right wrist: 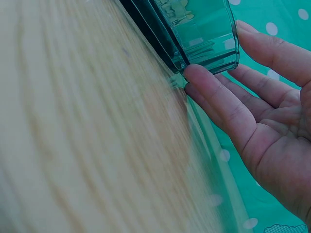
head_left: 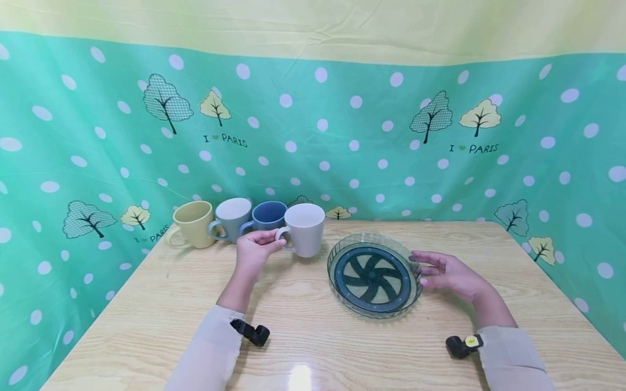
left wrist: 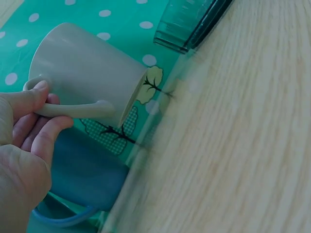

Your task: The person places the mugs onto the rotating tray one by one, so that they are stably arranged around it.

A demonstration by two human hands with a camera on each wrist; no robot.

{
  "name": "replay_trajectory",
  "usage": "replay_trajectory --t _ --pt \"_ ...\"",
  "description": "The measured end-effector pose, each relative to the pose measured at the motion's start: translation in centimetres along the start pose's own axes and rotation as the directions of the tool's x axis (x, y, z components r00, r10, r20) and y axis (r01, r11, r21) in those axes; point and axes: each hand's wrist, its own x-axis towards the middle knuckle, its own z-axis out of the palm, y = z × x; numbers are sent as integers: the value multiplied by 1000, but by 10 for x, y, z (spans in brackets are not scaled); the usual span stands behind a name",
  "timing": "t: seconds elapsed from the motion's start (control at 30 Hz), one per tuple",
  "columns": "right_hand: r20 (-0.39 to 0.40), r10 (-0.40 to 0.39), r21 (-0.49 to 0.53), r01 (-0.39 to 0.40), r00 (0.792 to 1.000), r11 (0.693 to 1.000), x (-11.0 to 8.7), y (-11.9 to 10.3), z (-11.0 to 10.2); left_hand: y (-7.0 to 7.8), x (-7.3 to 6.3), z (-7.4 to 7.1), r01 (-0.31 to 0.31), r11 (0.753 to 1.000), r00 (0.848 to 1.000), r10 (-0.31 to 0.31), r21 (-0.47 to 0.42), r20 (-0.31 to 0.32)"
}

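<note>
My left hand (head_left: 256, 250) pinches the handle of a white mug (head_left: 308, 233) between thumb and fingers. The mug is held roughly upright, just right of a dark blue mug (head_left: 270, 213), with its bottom edge (left wrist: 133, 99) facing the table in the left wrist view. To the right is a round, clear greenish turntable tray (head_left: 349, 303) with a ribbed wall and a dark spoked base. My right hand (head_left: 455, 277) has its extended fingers and thumb against the tray's right side. In the right wrist view, the fingertips (right wrist: 197, 75) reach the tray's lower edge.
Left of the dark blue mug stand a grey-blue mug (head_left: 232, 220) with a pale inside and a yellow mug (head_left: 195, 225), along the back of the wooden table (head_left: 342, 353). A green dotted curtain (head_left: 367, 136) hangs right behind the table's back edge.
</note>
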Motion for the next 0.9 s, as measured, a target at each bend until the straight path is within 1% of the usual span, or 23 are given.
replay_trajectory --t 0.27,0.6,0.9 --pt "-6 6 -3 -6 1000 1000 0 -1 1 8 -4 2 -18 1000 1000 18 -14 0" --pt "-2 8 -3 -8 1000 1000 0 -1 0 13 -7 6 -73 992 997 74 -105 7" --pt "-8 7 -9 -7 1000 1000 -1 -1 1 23 -12 11 -96 988 995 100 -121 27"
